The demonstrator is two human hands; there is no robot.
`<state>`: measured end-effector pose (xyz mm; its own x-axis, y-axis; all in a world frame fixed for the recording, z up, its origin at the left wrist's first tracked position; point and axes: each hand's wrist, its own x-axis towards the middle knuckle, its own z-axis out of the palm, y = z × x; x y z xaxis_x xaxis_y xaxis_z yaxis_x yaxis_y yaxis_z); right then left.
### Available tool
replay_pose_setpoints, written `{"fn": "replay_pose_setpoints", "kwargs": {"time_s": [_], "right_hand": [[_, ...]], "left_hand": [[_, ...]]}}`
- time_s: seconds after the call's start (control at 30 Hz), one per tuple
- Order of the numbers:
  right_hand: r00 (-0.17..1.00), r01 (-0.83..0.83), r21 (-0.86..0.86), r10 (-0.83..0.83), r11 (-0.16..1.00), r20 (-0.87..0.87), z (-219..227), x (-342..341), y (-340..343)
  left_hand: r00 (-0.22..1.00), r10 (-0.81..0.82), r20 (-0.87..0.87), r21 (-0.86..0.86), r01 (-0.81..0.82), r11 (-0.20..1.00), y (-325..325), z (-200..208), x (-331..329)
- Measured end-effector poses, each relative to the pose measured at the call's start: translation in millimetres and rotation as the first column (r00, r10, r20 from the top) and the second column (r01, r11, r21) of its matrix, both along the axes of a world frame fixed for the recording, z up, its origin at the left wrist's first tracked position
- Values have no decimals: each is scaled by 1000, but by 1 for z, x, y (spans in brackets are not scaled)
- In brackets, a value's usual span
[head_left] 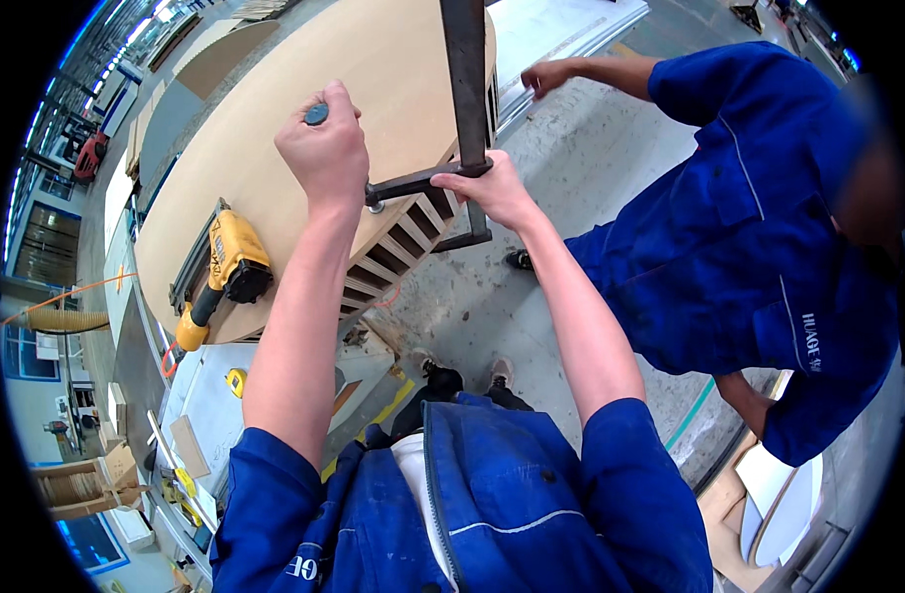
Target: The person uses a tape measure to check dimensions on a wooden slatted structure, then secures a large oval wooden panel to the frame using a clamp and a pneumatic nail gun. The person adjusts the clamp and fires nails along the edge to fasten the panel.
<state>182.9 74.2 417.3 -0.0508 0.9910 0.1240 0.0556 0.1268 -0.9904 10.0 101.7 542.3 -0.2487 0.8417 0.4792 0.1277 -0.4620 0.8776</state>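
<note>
Head view: large steel bar clamp [466, 89] at the round wooden panel's [304, 128] edge, left hand [326, 143] closed on its screw handle, right hand [492, 188] wrapped around the lower arm (probably heavy, rigid; best held by the bar).

Both hands [326, 148] [492, 190] fisted, arms extended

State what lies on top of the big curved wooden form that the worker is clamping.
A yellow and black nail gun lies on the wooden form. The left hand grips a handle above it; the right hand holds the dark metal clamp. The form's top under the tool and hands is hidden.
</note>
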Motion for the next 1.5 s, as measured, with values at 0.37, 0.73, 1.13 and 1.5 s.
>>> {"fn": "replay_pose_setpoints", "kwargs": {"time_s": [0.37, 0.73, 1.13, 1.5], "right_hand": [[962, -113, 59, 124, 992, -245, -12, 8, 0], [985, -14, 98, 31, 995, -172, -22, -2, 4], [976, -30, 73, 45, 997, -214, -8, -2, -3], [975, -11, 63, 24, 998, -221, -12, -3, -1]], "left_hand": [[232, -972, 34, -306, 928, 211, 49, 12, -60], [879, -476, 20, -118, 475, 872, 7, 0, -28], [397, -918, -17, -166, 904, 394, 28, 11, -49], [773, -628, 92, -143, 634, 760, 9, -3, -38]]}}
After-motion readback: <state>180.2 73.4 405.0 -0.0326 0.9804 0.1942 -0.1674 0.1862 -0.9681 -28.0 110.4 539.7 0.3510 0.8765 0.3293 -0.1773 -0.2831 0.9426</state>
